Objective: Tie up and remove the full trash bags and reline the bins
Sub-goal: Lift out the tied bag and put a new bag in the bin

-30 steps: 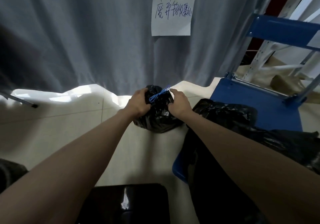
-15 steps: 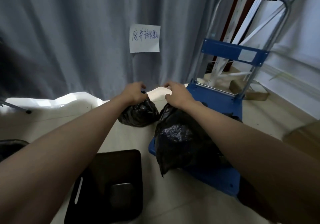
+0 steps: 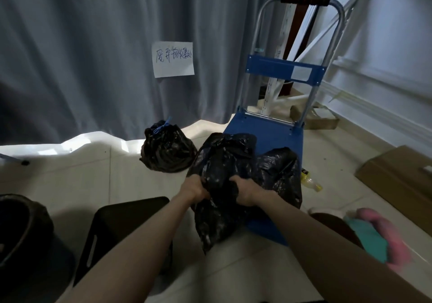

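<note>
A small black trash bag [image 3: 167,151], tied with a blue drawstring, sits on the floor by the grey curtain, free of both hands. A bigger black trash bag [image 3: 224,162] lies on the blue hand cart [image 3: 268,132]. My left hand [image 3: 195,189] and my right hand [image 3: 245,192] each grip a fold of this bag's near side. A second black bag [image 3: 280,174] lies on the cart to its right. A black square bin [image 3: 121,221] stands at my lower left and a round dark bin [image 3: 21,228] at the far left edge.
A handwritten paper note [image 3: 173,59] hangs on the curtain. The cart's metal handle [image 3: 304,1] rises at the back right. Flat cardboard [image 3: 397,176] lies on the tiles at right, a small bottle [image 3: 311,181] beside the cart, and a pink and teal object [image 3: 378,237] at lower right.
Both hands let go of the small tied bag, which stays by the curtain. They moved back and right, and now hold the bigger bag on the cart.
</note>
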Demonstrator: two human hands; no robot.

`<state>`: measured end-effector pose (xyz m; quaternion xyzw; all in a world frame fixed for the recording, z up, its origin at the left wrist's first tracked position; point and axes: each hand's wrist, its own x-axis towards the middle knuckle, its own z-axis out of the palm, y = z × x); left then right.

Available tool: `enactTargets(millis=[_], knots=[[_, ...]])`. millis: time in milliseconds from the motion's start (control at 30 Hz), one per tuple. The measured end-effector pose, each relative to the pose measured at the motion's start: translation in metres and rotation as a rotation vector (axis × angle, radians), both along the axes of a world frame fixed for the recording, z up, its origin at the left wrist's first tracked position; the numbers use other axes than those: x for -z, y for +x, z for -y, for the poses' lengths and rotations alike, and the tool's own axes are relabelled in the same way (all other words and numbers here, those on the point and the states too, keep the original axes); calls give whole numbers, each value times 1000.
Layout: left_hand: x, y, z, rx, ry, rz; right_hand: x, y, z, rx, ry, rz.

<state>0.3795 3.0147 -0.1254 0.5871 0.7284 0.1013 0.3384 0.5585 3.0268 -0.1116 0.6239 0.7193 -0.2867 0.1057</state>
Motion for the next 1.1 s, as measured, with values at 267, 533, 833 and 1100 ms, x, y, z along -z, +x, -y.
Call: enactTargets(millis=[267, 533, 833, 1100], knots=[[-101, 6, 1, 45, 200, 598, -45, -19, 11, 51, 325, -75], [-217, -39, 33, 230, 351, 614, -127, -67, 15, 279, 493, -733], [-211, -125, 86, 306, 271, 253, -159, -142, 42, 472, -78, -1219], [-149, -192, 113, -111, 294, 273, -137, -175, 79, 284, -128, -1165]])
